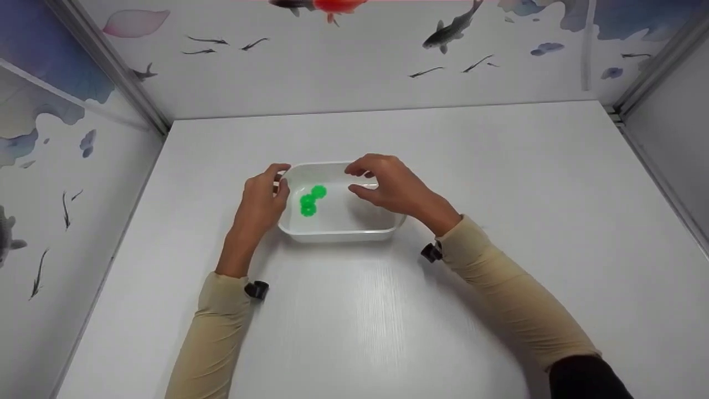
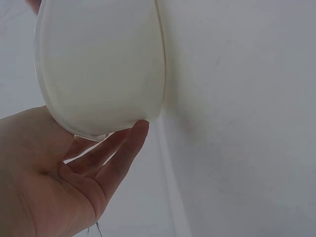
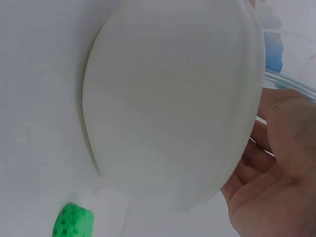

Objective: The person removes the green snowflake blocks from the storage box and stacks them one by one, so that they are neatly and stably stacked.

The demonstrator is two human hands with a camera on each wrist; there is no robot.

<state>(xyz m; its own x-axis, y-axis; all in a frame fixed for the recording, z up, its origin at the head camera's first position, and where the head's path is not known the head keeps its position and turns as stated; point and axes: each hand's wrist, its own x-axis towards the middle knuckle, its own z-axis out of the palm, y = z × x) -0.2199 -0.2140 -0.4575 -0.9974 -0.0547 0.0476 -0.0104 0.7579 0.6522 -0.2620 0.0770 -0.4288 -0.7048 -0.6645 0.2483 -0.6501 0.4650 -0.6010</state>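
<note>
A white rectangular basin [image 1: 343, 235] with rounded corners stands on the table. Small green bumpy pieces [image 1: 318, 192] lie together in its left half. My left hand [image 1: 260, 199] holds the basin's left end, thumb at the rim and fingers round the far corner; in the left wrist view its fingertips touch the basin's outer wall [image 2: 103, 64]. Over the basin's right half is my right hand [image 1: 390, 185], fingers bent and thumb apart, with nothing visible between them. The right wrist view has a green knobbly piece [image 3: 74, 222] outside the basin.
The white tabletop [image 1: 343, 321] surrounds the basin. A back panel [image 1: 343, 77] with painted fish and a left panel [image 1: 83, 183] border the table, and another panel [image 1: 676, 127] stands on the right.
</note>
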